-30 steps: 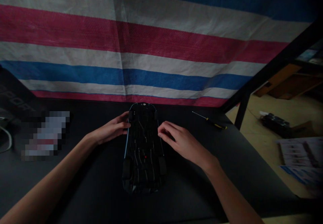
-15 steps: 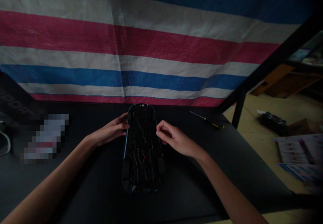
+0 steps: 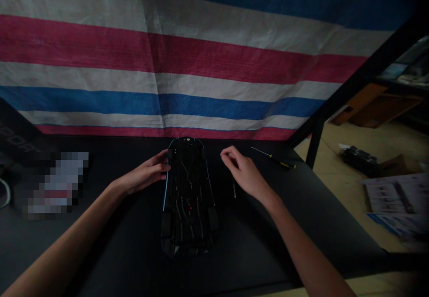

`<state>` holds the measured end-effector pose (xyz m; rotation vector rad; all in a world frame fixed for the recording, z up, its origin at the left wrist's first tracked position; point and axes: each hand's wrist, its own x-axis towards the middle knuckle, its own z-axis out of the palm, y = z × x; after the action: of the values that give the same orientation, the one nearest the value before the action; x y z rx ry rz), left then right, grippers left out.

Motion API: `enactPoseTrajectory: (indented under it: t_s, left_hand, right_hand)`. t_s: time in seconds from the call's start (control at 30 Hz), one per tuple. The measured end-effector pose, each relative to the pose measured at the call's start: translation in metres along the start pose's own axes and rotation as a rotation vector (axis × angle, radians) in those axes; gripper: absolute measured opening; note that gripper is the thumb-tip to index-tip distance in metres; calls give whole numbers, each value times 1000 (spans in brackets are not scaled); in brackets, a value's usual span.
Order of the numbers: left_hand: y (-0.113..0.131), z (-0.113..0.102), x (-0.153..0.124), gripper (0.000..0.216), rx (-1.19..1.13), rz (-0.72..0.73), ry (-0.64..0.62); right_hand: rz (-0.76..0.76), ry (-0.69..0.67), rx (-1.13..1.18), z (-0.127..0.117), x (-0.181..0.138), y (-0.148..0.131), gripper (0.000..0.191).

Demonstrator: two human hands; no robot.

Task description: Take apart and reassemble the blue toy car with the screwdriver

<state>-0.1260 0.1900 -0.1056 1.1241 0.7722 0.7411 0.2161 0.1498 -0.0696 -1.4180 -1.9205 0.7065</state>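
Note:
A toy car (image 3: 189, 194) lies upside down on the black table, its dark underside up and its narrower end away from me. My left hand (image 3: 147, 172) grips its left edge, thumb on the side and fingers partly hidden behind it. Off the car's right side, my right hand (image 3: 239, 165) hovers with thumb and fingertips pinched together. Whatever it may hold is hidden. Just under that hand a thin metal shaft (image 3: 234, 190) shows; I cannot tell whether the hand holds it.
A screwdriver (image 3: 275, 159) with a black and yellow handle lies at the right back of the table (image 3: 321, 225). To the left is a blurred-out flat item (image 3: 63, 181). Behind hangs a striped tarp (image 3: 201, 82). Papers (image 3: 392, 203) and a dark object (image 3: 360, 161) sit beyond the table's right edge.
My right hand has moved away from the car, to the right and slightly farther off. The thin shaft shows more clearly below it. My left hand stays on the car.

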Motion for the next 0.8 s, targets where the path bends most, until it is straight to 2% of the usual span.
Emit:
enactPoseTrajectory:
  t_s: [0.03,0.1,0.23,0.3,0.37,0.43,0.53,0.6,0.7,0.8]
  left_hand:
    - [-1,-1,0,76,-4,-5,1]
    - [-3,-4,0,77,-23,-14,5]
    - [-4,-6,1,79,-46,-20,19]
    - [-2,-4,0,77,-39,-20,19]
    - [0,-2,0,75,-35,-20,17]
    - [1,0,-1,75,-30,-23,19]
    - [2,1,-1,77,-28,-36,26]
    - [1,0,-1,79,-34,-39,28]
    - [-1,-2,0,80,-40,-29,10]
    - [-2,-4,0,78,-32,-16,-9]
  right_hand:
    - [35,62,-155,-5,1,4,20]
    - [95,58,-380,-10,1,14,19]
    - [88,-37,-491,-7,1,27,17]
    - [47,-51,-444,-5,2,25,14]
    - [-28,-24,-284,-4,2,17,15]
    - [-135,105,-31,-2,1,6,20]
    - [-255,394,229,5,-5,-10,30]
    - [-319,478,251,9,-10,-16,31]
    - [-371,472,191,13,-17,-19,30]
    - [-362,455,157,13,-19,-19,29]
